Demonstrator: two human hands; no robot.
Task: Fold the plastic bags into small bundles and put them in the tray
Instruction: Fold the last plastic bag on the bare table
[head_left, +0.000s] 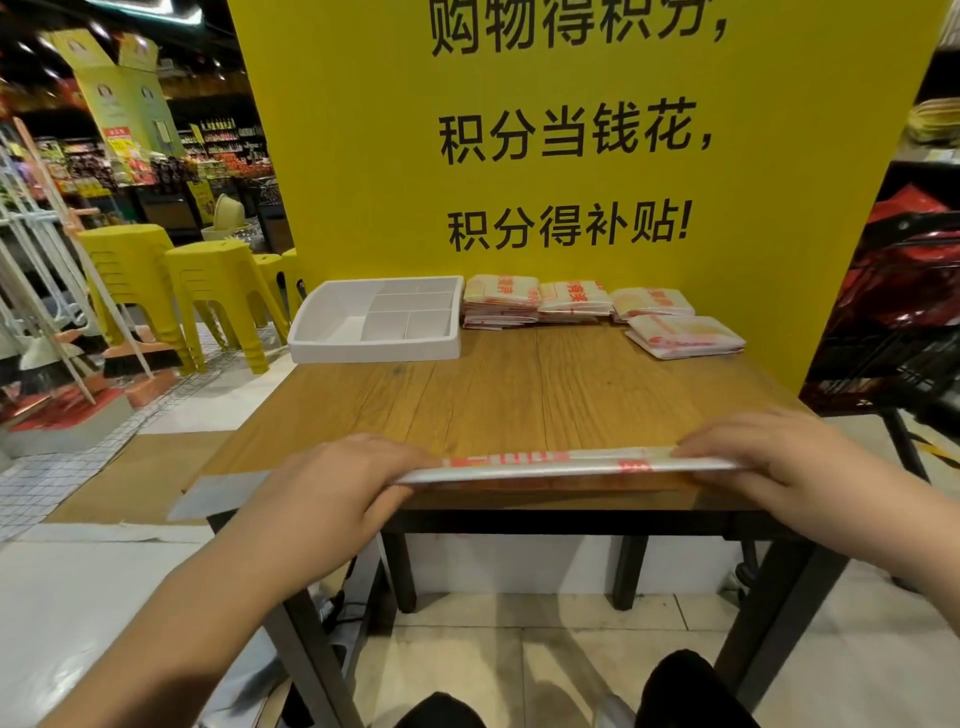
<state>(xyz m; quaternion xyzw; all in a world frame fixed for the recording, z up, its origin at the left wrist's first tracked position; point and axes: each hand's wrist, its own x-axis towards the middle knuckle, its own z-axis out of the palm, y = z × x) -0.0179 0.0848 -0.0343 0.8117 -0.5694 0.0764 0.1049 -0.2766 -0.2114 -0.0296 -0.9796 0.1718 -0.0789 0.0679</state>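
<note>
A plastic bag (540, 464), already narrowed into a long flat strip with red print, is held across the near edge of the table (519, 395). Its left end is pinched by the left hand (337, 483), with the fingers curled over the top and the thumb apparently underneath. Its right end is gripped in the same way by the right hand (769, 467), though the thumb there is hidden. The tray (374, 349), white and divided into compartments, is set at the far left of the table, and no bundle is seen in it. Stacks of folded bags (576, 304) are laid just beside it, along the foot of the yellow sign (363, 156).

The film is judged to be very light, thin, limp and slippery, so folds are likely to spring open unless pressed flat. It is best taken at the two ends, as here, with one end brought over the other and each crease smoothed down against the wood.
</note>
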